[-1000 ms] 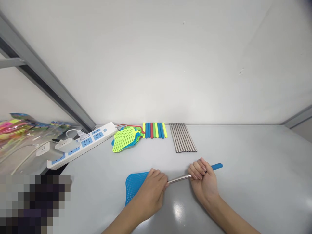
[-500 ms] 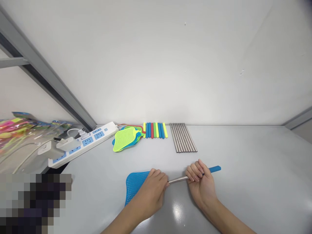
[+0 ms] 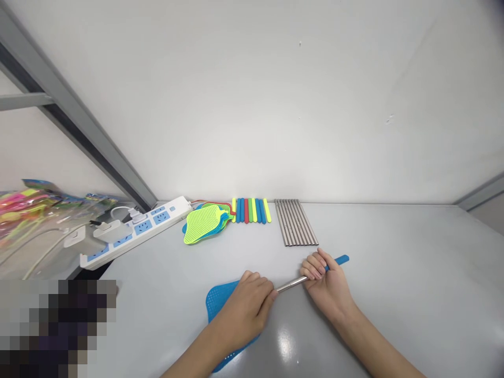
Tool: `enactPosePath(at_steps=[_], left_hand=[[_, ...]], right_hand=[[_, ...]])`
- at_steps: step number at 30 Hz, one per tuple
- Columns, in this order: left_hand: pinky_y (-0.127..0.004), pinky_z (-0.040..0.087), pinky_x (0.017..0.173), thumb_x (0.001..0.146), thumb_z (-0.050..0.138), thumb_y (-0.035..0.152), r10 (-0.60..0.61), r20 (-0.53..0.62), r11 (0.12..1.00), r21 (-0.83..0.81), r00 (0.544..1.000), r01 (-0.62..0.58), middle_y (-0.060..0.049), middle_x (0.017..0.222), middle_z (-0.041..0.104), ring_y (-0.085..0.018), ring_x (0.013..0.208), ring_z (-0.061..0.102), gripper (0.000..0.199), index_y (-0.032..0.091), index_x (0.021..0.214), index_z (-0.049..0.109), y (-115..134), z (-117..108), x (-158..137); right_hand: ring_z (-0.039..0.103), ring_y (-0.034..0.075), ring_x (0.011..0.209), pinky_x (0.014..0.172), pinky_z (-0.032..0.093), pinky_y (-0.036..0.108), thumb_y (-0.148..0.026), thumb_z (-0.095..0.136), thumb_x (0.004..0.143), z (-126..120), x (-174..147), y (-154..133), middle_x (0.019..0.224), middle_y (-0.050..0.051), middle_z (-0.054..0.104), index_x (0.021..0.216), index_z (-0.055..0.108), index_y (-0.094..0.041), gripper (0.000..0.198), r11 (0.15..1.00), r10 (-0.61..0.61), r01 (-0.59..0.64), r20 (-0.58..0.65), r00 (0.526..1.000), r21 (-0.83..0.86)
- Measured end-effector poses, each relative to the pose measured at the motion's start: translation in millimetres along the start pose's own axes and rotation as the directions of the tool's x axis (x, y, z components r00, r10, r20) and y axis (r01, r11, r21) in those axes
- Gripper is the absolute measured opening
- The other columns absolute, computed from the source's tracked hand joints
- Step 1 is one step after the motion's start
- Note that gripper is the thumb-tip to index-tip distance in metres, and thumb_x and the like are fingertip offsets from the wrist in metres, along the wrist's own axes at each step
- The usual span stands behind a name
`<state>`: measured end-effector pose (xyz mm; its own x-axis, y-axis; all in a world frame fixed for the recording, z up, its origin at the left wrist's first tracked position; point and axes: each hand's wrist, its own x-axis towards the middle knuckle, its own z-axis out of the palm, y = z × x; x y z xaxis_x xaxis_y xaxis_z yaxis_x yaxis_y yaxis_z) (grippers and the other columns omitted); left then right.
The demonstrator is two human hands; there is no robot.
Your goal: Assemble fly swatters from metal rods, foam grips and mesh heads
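A fly swatter with a blue perforated head [image 3: 220, 299], a metal rod [image 3: 291, 284] and a blue handle grip [image 3: 342, 260] is held between my hands, low over the grey table. My left hand [image 3: 254, 302] is closed around the rod near the head and covers where the two meet. Palm up, my right hand [image 3: 325, 278] has its fingers wrapped around the swatter at the lower end of the blue grip. The grip's far end sticks out past that hand, to the upper right. Part of the blue head is hidden beneath my left hand and forearm.
Along the wall lie stacked swatter heads [image 3: 202, 223], a row of coloured grips [image 3: 252, 211] and a row of metal tubes [image 3: 296, 223]. A white power strip [image 3: 137, 233] with plugged-in chargers is at left, beside plastic-wrapped bright items [image 3: 35, 215].
The swatter has tilted, its grip end rising and shifting left with my right hand. More of the blue head shows below my left forearm. Both hands keep their hold.
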<state>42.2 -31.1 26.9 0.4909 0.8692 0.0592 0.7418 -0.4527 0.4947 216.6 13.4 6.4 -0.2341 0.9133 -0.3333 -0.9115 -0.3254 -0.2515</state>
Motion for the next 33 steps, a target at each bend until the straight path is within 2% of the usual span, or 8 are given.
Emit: enactPosePath(at_steps=[7, 12, 20, 23, 28, 33], left_hand=[[-0.029, 0.033, 0.067, 0.086, 0.027, 0.025, -0.006, -0.019, 0.998, -0.058, 1.0, 0.005, 0.001, 0.065, 0.048, -0.012, 0.064, 0.042, 0.028, 0.017, 0.067, 0.045, -2.8, -3.1, 0.6], [-0.029, 0.033, 0.068, 0.085, 0.029, 0.026, -0.006, -0.03, 0.996, -0.086, 1.0, 0.004, 0.001, 0.069, 0.05, -0.013, 0.069, 0.043, 0.024, 0.019, 0.075, 0.049, -2.1, -5.3, 1.3], [-0.03, 0.032, 0.071, 0.083, 0.034, 0.026, -0.021, -0.072, 0.998, -0.054, 0.997, 0.017, 0.0, 0.077, 0.048, -0.014, 0.074, 0.041, 0.019, 0.02, 0.076, 0.05, -4.6, -4.8, 1.5], [-0.032, 0.032, 0.073, 0.083, 0.035, 0.026, -0.02, -0.095, 0.999, -0.051, 0.995, 0.016, -0.001, 0.08, 0.048, -0.014, 0.077, 0.042, 0.017, 0.02, 0.077, 0.051, -6.2, -4.8, 1.7], [-0.034, 0.032, 0.078, 0.081, 0.038, 0.025, -0.029, -0.144, 0.998, -0.053, 0.989, 0.022, -0.002, 0.09, 0.049, -0.016, 0.086, 0.043, 0.015, 0.022, 0.083, 0.052, -8.6, -5.1, 2.3], [-0.038, 0.029, 0.085, 0.08, 0.04, 0.028, -0.059, -0.176, 0.998, -0.015, 0.983, 0.057, -0.003, 0.105, 0.047, -0.019, 0.1, 0.039, 0.019, 0.026, 0.096, 0.051, -12.4, -2.9, 2.2]], right_hand=[[0.031, 0.006, 0.04, 0.042, 0.032, 0.021, -0.021, 0.05, 0.072, -2.5, 4.7, -6.2, 0.048, -0.007, 0.027, 0.054, 0.028, -0.018, 0.028, 0.999, 0.032, -0.032, 0.014, 0.999, -0.006], [0.032, 0.006, 0.04, 0.042, 0.033, 0.022, -0.02, 0.051, 0.072, -0.9, 7.5, -11.5, 0.048, -0.007, 0.028, 0.054, 0.027, -0.019, 0.03, 0.999, 0.007, -0.007, 0.012, 1.0, -0.051], [0.033, 0.006, 0.041, 0.044, 0.034, 0.022, -0.019, 0.052, 0.071, 1.3, 8.1, -18.7, 0.048, -0.008, 0.028, 0.055, 0.028, -0.019, 0.028, 1.0, 0.015, -0.015, 0.005, 1.0, 0.026], [0.033, 0.006, 0.041, 0.044, 0.034, 0.023, -0.019, 0.051, 0.072, 2.7, 8.0, -20.2, 0.048, -0.008, 0.029, 0.055, 0.028, -0.019, 0.028, 1.0, -0.008, 0.008, 0.006, 1.0, -0.019], [0.033, 0.006, 0.041, 0.044, 0.033, 0.024, -0.022, 0.05, 0.073, 4.1, 8.1, -25.8, 0.049, -0.007, 0.029, 0.055, 0.028, -0.019, 0.029, 0.996, -0.054, 0.055, 0.017, 0.998, -0.074], [0.033, 0.007, 0.041, 0.043, 0.033, 0.024, -0.022, 0.05, 0.073, 4.3, 8.6, -30.7, 0.048, -0.007, 0.03, 0.055, 0.028, -0.019, 0.029, 0.997, -0.059, 0.061, 0.03, 0.998, -0.048]])
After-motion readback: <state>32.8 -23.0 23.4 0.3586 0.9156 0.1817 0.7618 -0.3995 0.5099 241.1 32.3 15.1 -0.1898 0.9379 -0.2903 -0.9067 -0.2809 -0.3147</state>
